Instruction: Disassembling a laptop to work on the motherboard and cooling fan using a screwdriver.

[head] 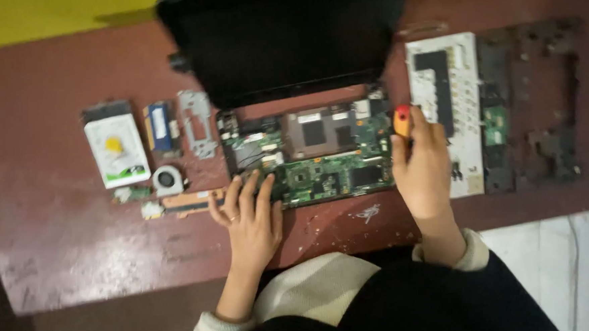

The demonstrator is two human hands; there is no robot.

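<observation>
Far left on the reddish-brown table (pixel 57 252): a hard drive (pixel 116 150) with a white label, a blue memory module (pixel 160 127) just beside it, then a grey metal bracket (pixel 196 122). Below these, a small round fan (pixel 167 179) and a copper-coloured heat pipe (pixel 192 201) lying flat.

Left hand (pixel 249 218): reaching forward from a cream cuff, palm down, fingers spread and open, fingertips (pixel 249 181) resting on the lower left edge of the green motherboard (pixel 321 157). Gripping nothing.

Motherboard seated in the middle of the table, inside the opened laptop base, directly below the dark upright screen (pixel 288 38).

Right hand (pixel 421 169): forearm raised straight ahead, wrist upright, fingers curled shut around a screwdriver (pixel 403 121) with an orange and red handle, held at the right edge of the motherboard. Tip hidden behind the hand.

Further right: an upturned white keyboard panel (pixel 449 110) touching the hand's far side, then a dark plastic frame (pixel 533 106) lying flat.
</observation>
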